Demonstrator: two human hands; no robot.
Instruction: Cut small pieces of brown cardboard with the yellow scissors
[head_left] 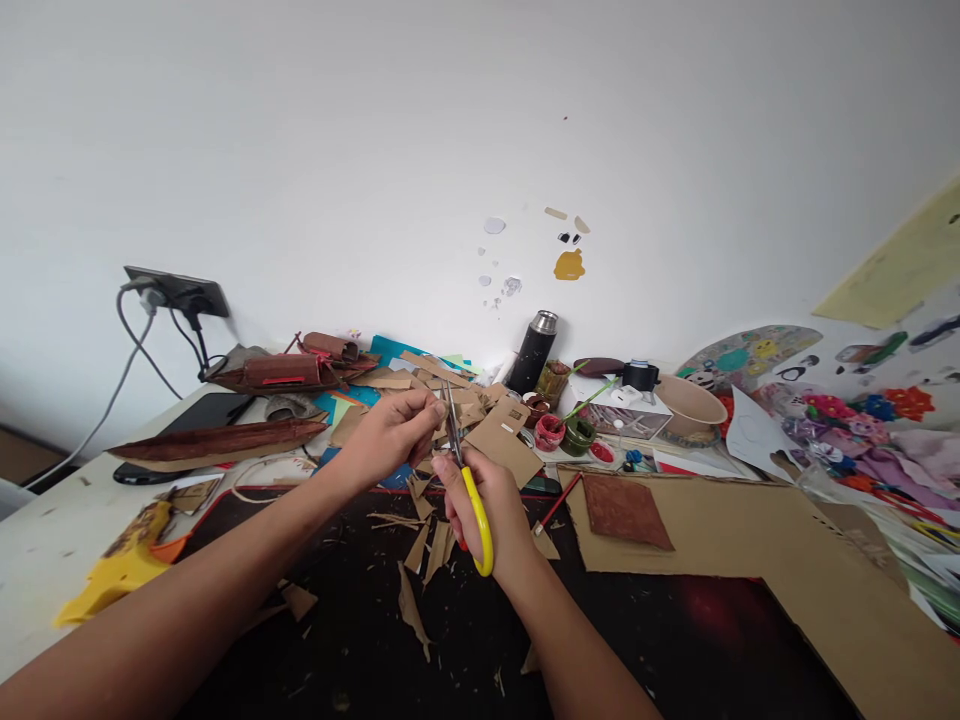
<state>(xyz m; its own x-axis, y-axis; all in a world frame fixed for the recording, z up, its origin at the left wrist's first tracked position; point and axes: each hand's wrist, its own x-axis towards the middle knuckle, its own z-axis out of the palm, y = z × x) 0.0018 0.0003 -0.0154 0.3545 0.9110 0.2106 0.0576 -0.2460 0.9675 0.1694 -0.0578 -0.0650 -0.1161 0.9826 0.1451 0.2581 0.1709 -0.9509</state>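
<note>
My right hand grips a pair of scissors with yellow handles, its metal blades pointing up and away from me. Close to the blades, my left hand is closed in a pinch at the fingertips. Whatever it pinches is too small to make out. Beneath both hands lie torn and cut cardboard scraps on a dark mat. Just beyond the right hand rests a larger piece of brown cardboard.
Left are a yellow glue gun and brown-painted cardboard boats. Behind stand a black flask, paint jars and a beige bowl. A large cardboard sheet with a brown-painted square lies right.
</note>
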